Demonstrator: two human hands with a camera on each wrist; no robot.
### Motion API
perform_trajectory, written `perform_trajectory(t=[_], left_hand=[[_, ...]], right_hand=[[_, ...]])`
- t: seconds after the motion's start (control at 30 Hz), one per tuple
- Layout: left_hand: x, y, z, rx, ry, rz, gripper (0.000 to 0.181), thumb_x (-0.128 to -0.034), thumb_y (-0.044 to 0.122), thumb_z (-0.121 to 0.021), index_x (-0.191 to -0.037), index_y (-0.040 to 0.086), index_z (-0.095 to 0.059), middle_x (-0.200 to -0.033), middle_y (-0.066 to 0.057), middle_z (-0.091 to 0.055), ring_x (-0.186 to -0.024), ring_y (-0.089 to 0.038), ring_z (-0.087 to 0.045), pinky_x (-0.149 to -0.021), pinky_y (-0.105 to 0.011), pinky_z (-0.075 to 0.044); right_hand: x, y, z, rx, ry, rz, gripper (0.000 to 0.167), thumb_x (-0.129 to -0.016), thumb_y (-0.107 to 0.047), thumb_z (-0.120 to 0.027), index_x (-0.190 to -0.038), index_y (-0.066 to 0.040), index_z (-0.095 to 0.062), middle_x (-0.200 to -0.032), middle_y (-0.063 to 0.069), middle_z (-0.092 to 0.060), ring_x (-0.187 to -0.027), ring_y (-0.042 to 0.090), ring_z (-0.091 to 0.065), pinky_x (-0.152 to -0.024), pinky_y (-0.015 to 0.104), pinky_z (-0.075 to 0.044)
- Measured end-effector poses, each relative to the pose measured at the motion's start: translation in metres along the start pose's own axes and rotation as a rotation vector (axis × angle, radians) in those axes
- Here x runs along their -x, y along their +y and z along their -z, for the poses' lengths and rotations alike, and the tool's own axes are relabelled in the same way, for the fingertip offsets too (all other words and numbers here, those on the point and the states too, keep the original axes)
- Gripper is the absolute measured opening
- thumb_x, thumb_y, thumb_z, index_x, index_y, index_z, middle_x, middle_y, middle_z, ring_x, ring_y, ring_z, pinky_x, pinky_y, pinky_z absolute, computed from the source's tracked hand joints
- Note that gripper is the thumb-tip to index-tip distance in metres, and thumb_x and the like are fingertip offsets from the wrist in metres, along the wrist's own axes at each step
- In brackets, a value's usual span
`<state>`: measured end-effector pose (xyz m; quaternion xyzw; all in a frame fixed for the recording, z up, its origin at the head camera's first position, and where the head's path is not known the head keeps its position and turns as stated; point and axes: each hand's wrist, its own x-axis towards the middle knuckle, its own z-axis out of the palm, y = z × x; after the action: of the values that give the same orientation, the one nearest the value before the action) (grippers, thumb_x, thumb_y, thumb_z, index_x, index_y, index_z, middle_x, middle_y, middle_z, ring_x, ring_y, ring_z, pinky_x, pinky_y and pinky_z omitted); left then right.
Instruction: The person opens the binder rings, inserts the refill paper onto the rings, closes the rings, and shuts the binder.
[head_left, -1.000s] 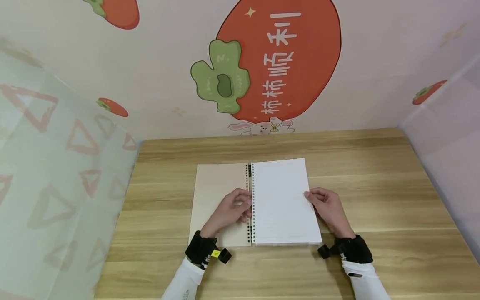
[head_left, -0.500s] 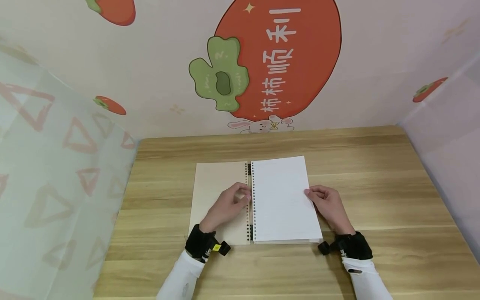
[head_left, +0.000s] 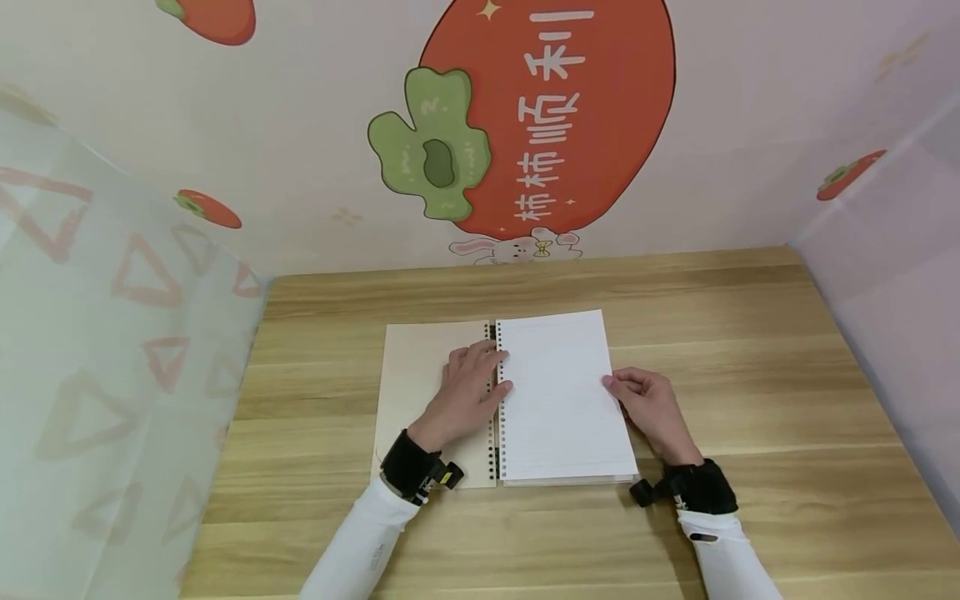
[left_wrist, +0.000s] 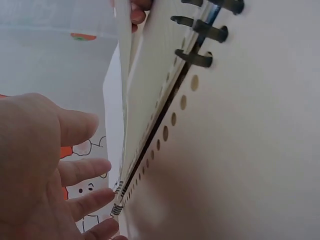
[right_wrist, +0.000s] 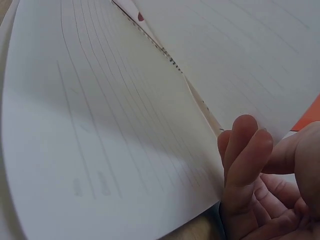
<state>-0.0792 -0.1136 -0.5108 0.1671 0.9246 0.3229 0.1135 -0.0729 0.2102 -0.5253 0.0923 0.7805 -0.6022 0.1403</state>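
A loose-leaf notebook lies spread on the table, its beige cover (head_left: pixel 408 367) at the left and white lined pages at the right. My right hand (head_left: pixel 651 408) pinches the right edge of the top lined sheet (head_left: pixel 558 408) between thumb and fingers. In the right wrist view that sheet (right_wrist: pixel 260 55) stands raised off the page (right_wrist: pixel 100 125) below. Fingers spread, my left hand (head_left: pixel 467 387) reaches over the punched spine, fingertips at the sheet's holed edge. The left wrist view shows dark binder rings (left_wrist: pixel 205 30) through the holes and my left hand (left_wrist: pixel 45 175) beside them.
A wood-grain table (head_left: pixel 750 383) lies under the notebook. Behind it rises a wall (head_left: pixel 720 167) printed with persimmons and a rabbit. Side walls (head_left: pixel 150 358) bound the table at left and right.
My left hand has moved up along the spine and its fingers have spread from a looser curl. My right hand keeps its pinch on the sheet's edge. The head view has shifted slightly.
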Motion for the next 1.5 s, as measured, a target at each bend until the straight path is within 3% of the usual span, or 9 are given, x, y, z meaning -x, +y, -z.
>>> perform_trajectory(t=[0.27,0.5,1.23,1.5], left_hand=[[-0.0021,-0.0025,-0.0020,-0.037,-0.009,-0.023,0.057,-0.1138,0.037,-0.050,-0.166,0.014,-0.040,-0.178,-0.012,-0.018,-0.152,-0.042,-0.020,-0.123,-0.063,-0.018],[-0.0052,-0.0013,-0.0041,-0.071,0.016,-0.049,0.056,-0.1140,0.035,-0.049,-0.164,0.011,-0.042,-0.177,-0.016,-0.021,-0.150,-0.045,-0.023,-0.121,-0.067,-0.019],[-0.0089,-0.0028,-0.0092,-0.170,0.001,-0.011,0.055,-0.1131,0.037,-0.050,-0.162,0.012,-0.045,-0.175,-0.016,-0.022,-0.151,-0.045,-0.025,-0.121,-0.068,-0.023],[-0.0089,0.0002,-0.0065,-0.145,0.025,-0.011,0.055,-0.1123,0.036,-0.053,-0.161,0.011,-0.047,-0.174,-0.017,-0.023,-0.151,-0.045,-0.023,-0.122,-0.067,-0.022]], right_hand=[[-0.0005,0.0006,-0.0029,-0.010,0.011,-0.003,0.036,-0.106,-0.022,-0.070,-0.122,0.010,-0.070,-0.080,-0.005,-0.075,-0.070,0.008,-0.064,-0.064,0.023,-0.052],[-0.0004,0.0025,-0.0029,-0.012,0.012,-0.014,0.036,-0.106,-0.022,-0.070,-0.123,0.010,-0.070,-0.078,-0.006,-0.073,-0.067,0.007,-0.062,-0.062,0.023,-0.051],[-0.0022,0.0018,-0.0029,0.015,0.012,-0.022,0.038,-0.105,-0.025,-0.071,-0.123,0.008,-0.070,-0.081,-0.004,-0.075,-0.068,0.008,-0.062,-0.062,0.023,-0.051],[-0.0035,0.0009,-0.0022,-0.001,0.018,-0.025,0.041,-0.105,-0.028,-0.071,-0.123,0.009,-0.070,-0.083,-0.004,-0.076,-0.073,0.008,-0.067,-0.066,0.023,-0.054]])
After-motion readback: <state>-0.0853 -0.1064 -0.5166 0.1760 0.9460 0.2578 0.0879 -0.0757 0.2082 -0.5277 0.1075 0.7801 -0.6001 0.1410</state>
